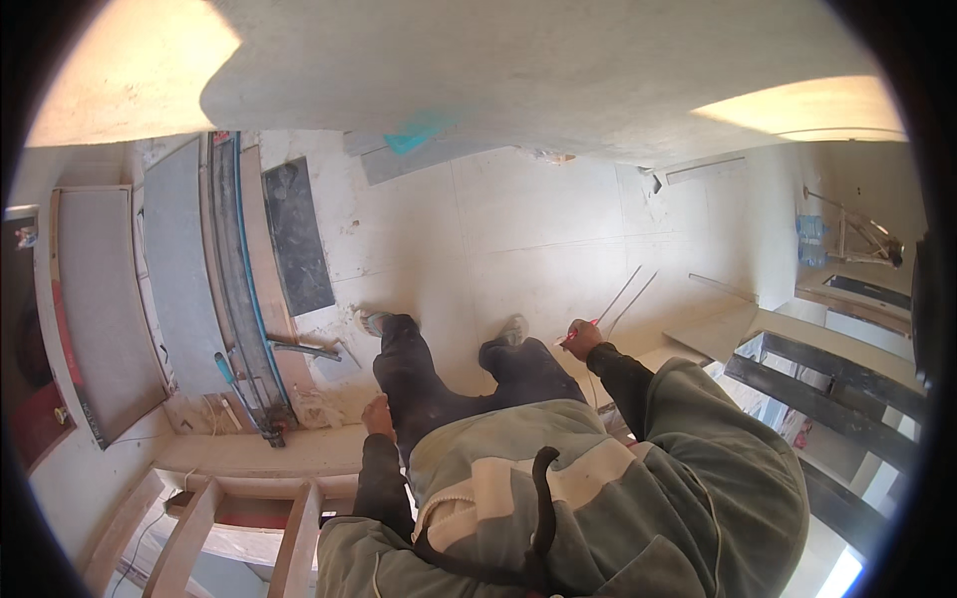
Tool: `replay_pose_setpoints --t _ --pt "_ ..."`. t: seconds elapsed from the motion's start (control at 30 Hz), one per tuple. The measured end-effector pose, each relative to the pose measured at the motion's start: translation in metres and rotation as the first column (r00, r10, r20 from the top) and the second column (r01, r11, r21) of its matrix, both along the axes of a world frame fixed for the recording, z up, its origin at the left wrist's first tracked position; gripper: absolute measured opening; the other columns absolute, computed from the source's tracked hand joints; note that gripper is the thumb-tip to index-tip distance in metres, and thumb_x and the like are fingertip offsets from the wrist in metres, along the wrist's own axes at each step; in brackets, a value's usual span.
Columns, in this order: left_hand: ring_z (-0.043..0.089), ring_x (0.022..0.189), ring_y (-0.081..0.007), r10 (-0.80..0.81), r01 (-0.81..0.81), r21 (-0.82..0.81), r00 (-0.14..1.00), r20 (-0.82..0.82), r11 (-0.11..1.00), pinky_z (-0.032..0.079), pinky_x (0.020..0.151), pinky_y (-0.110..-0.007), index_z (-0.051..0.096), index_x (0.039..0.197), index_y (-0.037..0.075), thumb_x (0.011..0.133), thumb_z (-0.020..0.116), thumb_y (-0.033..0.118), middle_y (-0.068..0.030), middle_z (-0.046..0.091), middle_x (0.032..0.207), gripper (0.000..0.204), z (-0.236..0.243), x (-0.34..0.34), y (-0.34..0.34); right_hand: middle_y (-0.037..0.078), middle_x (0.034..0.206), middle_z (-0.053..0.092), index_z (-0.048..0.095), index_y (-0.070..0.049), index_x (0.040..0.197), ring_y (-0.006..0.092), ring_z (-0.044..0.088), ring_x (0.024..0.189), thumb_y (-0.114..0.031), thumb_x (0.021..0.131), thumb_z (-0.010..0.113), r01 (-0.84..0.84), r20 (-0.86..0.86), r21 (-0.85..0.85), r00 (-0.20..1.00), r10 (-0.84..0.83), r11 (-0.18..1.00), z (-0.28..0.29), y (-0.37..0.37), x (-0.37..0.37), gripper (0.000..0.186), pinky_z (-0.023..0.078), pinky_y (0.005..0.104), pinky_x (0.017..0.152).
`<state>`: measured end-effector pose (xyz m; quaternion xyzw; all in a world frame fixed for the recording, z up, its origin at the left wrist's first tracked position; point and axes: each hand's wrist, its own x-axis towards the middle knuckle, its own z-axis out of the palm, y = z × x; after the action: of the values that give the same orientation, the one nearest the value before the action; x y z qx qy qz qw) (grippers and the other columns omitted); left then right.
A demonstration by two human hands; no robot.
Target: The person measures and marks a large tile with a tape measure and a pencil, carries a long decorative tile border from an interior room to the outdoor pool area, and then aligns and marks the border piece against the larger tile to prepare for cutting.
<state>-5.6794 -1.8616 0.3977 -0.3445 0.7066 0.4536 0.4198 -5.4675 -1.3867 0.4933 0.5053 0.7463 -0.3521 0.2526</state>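
Note:
My right hand (583,340), out beyond my right knee, is closed round a small red-and-white thing (596,323). A thin straight rod (620,296) reaches forward from it over the pale floor. A similar dark line (634,301) runs alongside; whether it is a second rod or a shadow I cannot tell. My left hand (379,416) is beside my left thigh, its fingers curled, with nothing seen in it. Left of my feet lies a long tile cutter (249,259) with a blue edge, a black lever (307,349) and a teal handle (224,369).
A dark tile (297,237) and large grey boards (182,269) lie on the left. A plaster-coloured wall (469,70) rises ahead, with a turquoise scrap (407,138) at its foot. Wooden beams (189,533) are at lower left, dark slats (822,409) at right. A water bottle (810,241) stands far right.

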Motion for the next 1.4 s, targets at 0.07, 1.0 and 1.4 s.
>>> replay_pose_setpoints --t 0.07,1.0,1.4 --pt "0.061 0.089 -0.0178 -0.534 0.532 -0.061 0.828 -0.17 0.844 0.05 0.076 -0.037 0.066 0.106 0.006 0.087 0.064 0.024 -0.005 0.065 0.096 0.026 0.0 0.004 0.006 0.015 0.077 0.07 0.063 -0.004 0.082 0.0266 0.069 0.073 -0.02 0.073 0.076 0.175 -0.025 0.009 0.984 -0.175 0.984 0.004 0.007 0.084 0.022 0.054 0.0377 0.066" --pt "0.064 0.073 -0.0185 -0.968 0.968 0.048 -0.243 -0.055 -0.246 0.051 0.062 -0.034 0.068 0.114 0.008 0.082 0.069 0.027 -0.0043 0.066 0.084 0.037 0.064 0.11 0.763 0.014 0.076 0.071 0.069 -0.006 0.079 0.0282 0.069 0.065 -0.037 0.075 0.078 0.881 -0.152 0.37 0.37 -0.917 0.294 0.015 0.227 0.526 0.032 0.056 0.0396 0.063" --pt "0.062 0.081 -0.0132 -0.857 0.963 -0.019 -0.248 -0.451 -0.269 0.052 0.074 -0.03 0.067 0.109 -0.002 0.084 0.068 0.02 -0.0052 0.068 0.092 0.033 0.089 0.296 1.218 0.005 0.07 0.069 0.068 -0.008 0.088 0.0188 0.066 0.056 -0.025 0.085 0.071 0.993 0.094 0.078 -0.098 -0.991 -0.091 -0.001 0.305 0.588 0.017 0.051 0.0357 0.049"
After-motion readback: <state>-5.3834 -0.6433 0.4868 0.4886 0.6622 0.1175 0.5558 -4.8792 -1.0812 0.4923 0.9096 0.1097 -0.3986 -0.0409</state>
